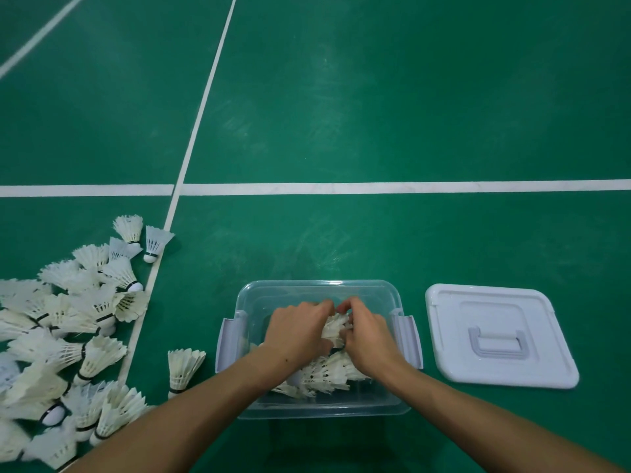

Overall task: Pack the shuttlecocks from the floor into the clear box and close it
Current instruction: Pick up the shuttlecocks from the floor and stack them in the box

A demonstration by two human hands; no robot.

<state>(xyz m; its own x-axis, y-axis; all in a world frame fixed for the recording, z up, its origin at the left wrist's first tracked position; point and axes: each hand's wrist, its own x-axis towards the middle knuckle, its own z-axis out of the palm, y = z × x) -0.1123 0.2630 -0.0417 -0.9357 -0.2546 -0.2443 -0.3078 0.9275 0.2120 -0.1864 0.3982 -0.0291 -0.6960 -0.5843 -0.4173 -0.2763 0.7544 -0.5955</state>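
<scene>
Green court floor point(375, 97), white lines point(375, 187); both hands point(336, 331) clutch shuttlecocks point(336, 327) inside clear box point(317, 409)

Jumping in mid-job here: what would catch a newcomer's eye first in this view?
Both hands, left hand and right hand, are down inside the clear box at bottom centre, holding a bunch of shuttlecocks over those already packed. A big pile of loose shuttlecocks covers the green floor at left, and the white lid lies flat right of the box.
</scene>
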